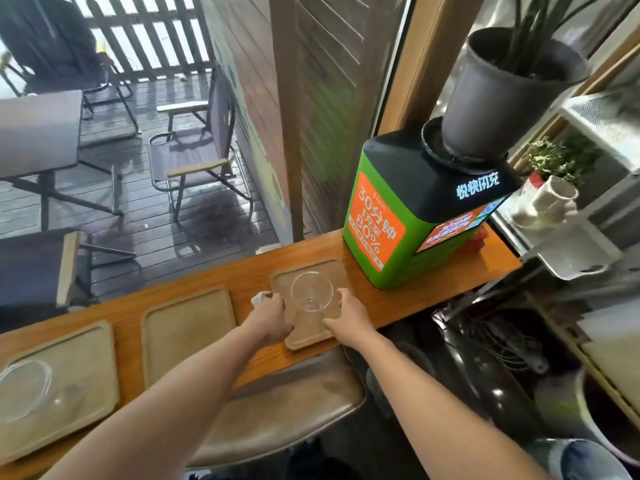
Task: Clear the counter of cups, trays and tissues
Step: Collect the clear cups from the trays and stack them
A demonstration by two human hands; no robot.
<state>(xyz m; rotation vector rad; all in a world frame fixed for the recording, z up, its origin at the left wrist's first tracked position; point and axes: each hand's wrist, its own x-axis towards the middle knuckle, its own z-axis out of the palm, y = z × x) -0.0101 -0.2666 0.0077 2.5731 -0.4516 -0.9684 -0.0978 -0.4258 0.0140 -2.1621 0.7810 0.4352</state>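
Wooden tray (311, 327) at my 12 o'clock, and I've got a hand on each side of it: left hand (272, 315) on the 9 o'clock edge, right hand (348, 311) on the 3 o'clock edge. Fingers on both look curled over the rim, thumbs on top, though I can't tell how far they hook under.

The worry is the clear cup (311, 295) standing loose in the middle of the tray, upright, nothing holding it. If I lift unevenly or tip the tray toward me, that light thing will probably slide or topple off. It looks empty, but honestly hard to say with clear plastic.

Second worry: the big green charging box (398, 216) at 1 o'clock sits just beside the tray's far corner, with a plant pot (498, 98) perched on top. Swing the tray up that way and I could clip it.

Also a crumpled tissue (259, 298) at 10 o'clock, touching my left knuckles, easy to knock off the counter (214, 278).

Two more trays, the middle tray (187, 334) and the far-left tray (86, 368) at 8 o'clock, the last one with another clear cup (24, 389) lying on it.
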